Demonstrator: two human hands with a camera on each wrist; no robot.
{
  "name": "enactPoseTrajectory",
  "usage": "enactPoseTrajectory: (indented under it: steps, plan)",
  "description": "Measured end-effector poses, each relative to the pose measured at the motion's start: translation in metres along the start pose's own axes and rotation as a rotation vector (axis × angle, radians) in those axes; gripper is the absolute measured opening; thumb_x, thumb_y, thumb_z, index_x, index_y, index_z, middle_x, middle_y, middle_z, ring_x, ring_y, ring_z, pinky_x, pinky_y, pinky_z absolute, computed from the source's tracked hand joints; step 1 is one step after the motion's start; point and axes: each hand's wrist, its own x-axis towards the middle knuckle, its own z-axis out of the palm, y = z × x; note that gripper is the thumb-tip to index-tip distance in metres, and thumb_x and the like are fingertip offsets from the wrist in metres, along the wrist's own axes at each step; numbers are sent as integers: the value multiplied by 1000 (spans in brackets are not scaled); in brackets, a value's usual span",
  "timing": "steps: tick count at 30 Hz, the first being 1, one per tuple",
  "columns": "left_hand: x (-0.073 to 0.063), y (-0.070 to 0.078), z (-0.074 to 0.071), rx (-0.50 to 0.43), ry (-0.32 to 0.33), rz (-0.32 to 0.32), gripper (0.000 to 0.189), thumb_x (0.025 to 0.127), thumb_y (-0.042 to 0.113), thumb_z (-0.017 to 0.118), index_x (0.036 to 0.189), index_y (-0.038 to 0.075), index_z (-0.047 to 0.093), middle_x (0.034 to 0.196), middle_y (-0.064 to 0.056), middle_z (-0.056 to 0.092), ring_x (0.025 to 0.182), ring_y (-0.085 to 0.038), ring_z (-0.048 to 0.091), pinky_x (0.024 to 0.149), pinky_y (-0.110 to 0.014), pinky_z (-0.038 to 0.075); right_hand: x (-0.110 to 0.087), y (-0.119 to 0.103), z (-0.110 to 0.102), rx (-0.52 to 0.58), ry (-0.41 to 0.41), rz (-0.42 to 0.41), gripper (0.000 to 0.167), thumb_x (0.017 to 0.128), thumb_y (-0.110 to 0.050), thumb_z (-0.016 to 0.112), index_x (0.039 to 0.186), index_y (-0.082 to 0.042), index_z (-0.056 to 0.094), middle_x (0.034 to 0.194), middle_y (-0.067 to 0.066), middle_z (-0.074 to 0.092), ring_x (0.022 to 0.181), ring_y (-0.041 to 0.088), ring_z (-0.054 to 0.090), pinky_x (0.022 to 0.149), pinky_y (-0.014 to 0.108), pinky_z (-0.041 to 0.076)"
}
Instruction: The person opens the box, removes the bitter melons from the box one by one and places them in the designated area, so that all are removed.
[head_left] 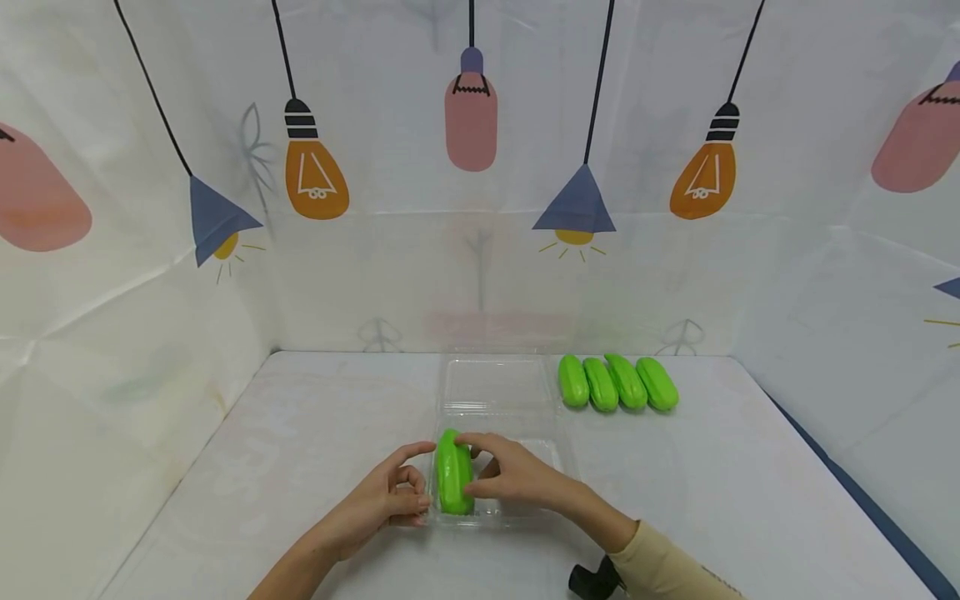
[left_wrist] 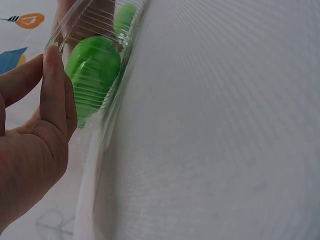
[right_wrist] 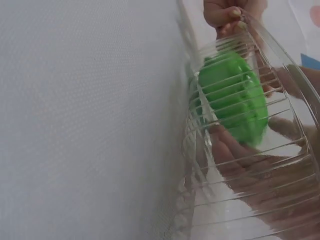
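Observation:
A bright green, ridged toy cucumber (head_left: pixel 453 473) lies lengthwise along the left side of a clear plastic box (head_left: pixel 517 521). My right hand (head_left: pixel 517 473) reaches into the box from the right and holds the cucumber, index finger near its far end and thumb near its close end. At the box's left edge is my left hand (head_left: pixel 397 492), its thumb and fingers pinching the rim in the left wrist view. Through the ribbed clear wall, the right wrist view shows the cucumber (right_wrist: pixel 232 95) with right-hand fingers (right_wrist: pixel 235 155) beside it.
The box's clear lid (head_left: pixel 495 385) lies opened away from me, towards the back wall. Several more green toy cucumbers (head_left: pixel 626 383) lie in a row to the right of the lid. A black object (head_left: pixel 592 579) shows by the right sleeve. Hanging cloth with printed lamps surrounds the white table (head_left: pixel 330 408).

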Motion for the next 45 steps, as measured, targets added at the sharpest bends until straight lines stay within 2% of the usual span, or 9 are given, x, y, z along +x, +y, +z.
enactPoseTrajectory:
  steps: [5,18,24,30,37,45]
  plan:
    - [1,0,0,-2,5,1,74,93,10,65,154,16,25,95,-1,51,79,-12,63,77,-30,59,0,0,2,32,29,9,69,87,-30,73,149,-20,43,133,11,52,97,13,69,81,21,57]
    - [0,1,-2,5,8,8,74,93,10,65,155,16,24,95,-1,51,81,-13,63,78,-31,60,3,0,7,94,50,13,72,85,-30,73,149,-18,42,136,13,45,97,15,65,83,24,56]
    - [1,2,-2,0,0,4,73,94,10,65,155,16,24,95,-1,51,81,-13,63,78,-31,60,4,-1,7,143,67,22,71,85,-32,74,148,-20,43,142,13,44,97,16,65,81,26,56]
    - [0,2,-2,0,1,6,73,94,10,64,155,16,24,95,-1,51,81,-13,63,78,-31,60,7,-4,9,184,60,73,73,84,-33,76,148,-22,44,138,11,50,98,16,66,76,29,56]
    - [0,1,-2,2,4,8,73,94,10,65,155,16,24,95,-1,51,82,-14,63,78,-31,59,9,-9,13,163,69,111,76,83,-33,77,149,-19,41,133,6,55,98,17,65,78,28,56]
    - [0,0,-1,-3,7,7,73,93,8,64,155,16,25,95,-1,51,83,-14,63,78,-31,59,4,-10,11,143,71,115,76,82,-31,76,149,-20,42,137,5,53,100,18,63,77,29,56]
